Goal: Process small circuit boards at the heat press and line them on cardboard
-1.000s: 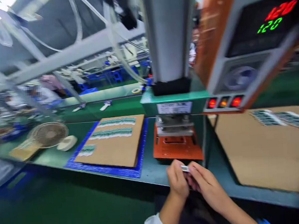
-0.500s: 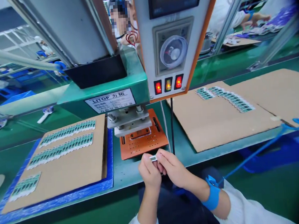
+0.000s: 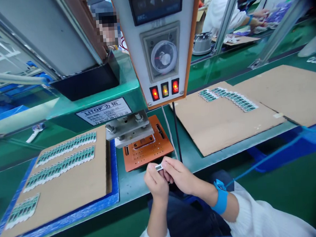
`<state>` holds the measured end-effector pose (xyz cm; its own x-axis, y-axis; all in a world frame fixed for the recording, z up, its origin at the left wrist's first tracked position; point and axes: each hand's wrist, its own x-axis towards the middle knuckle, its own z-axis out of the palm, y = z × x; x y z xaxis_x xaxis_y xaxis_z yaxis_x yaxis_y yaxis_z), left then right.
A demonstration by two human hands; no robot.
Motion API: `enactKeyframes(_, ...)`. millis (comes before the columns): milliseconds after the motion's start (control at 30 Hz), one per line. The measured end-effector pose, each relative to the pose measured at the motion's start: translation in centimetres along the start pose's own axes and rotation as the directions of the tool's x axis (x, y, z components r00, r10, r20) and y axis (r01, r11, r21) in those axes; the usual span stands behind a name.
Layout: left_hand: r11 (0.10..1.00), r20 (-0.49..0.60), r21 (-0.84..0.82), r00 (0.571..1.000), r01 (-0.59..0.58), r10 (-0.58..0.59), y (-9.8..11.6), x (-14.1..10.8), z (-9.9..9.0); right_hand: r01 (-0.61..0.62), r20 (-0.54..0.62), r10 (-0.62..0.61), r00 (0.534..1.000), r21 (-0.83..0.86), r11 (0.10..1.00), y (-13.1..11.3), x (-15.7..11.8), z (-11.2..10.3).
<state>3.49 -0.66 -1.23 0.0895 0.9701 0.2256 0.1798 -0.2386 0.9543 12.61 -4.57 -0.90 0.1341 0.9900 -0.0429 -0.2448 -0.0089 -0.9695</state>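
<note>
A small white piece with a dark window, like a little display module [image 3: 158, 167], is pinched between my two hands just off the bench's front edge. My left hand [image 3: 155, 182] is closed on its left end, and my right hand [image 3: 178, 173] grips the right end. Fingers cover much of it. A blue strap [image 3: 221, 197] circles my right wrist, with a cord running off to the right. Right beyond my hands is the orange perforated plate [image 3: 147, 155] of a press, under the metal press head [image 3: 130, 129].
Rows of green-and-white boards lie on the left cardboard [image 3: 70, 186], and more lie on the right cardboard [image 3: 223, 128]. The control box [image 3: 161, 85] with lit switches hangs above the bench. Cables [image 3: 178, 138] drop beside the plate. A co-worker's hands [image 3: 259, 19] are at the back right.
The view has shifted slightly to the right, so the press and boards appear farther left. Both hands keep hold of the small module in much the same pose.
</note>
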Motion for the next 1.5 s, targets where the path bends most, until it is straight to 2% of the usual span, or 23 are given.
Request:
enactKeyframes(433, 0.996, -0.023, 0.087, 0.999, -0.029, 0.031, -0.1, 0.1, -0.1, -0.001, -0.003, 0.001, 1.000, -0.009, 1.000, -0.1, 0.0, -0.1)
enactKeyframes(1033, 0.996, -0.020, 0.081, 0.999, -0.024, 0.026, 0.2, 0.1, -0.1, -0.010, -0.001, 0.010, 1.000, -0.004, 1.000, -0.2, 0.0, 0.0)
enactKeyframes(1500, 1.000, -0.001, 0.023, 1.000, 0.020, -0.019, -0.9, -0.2, -0.1, -0.013, 0.000, 0.013, 1.000, 0.009, 1.000, -0.1, 0.0, -0.1)
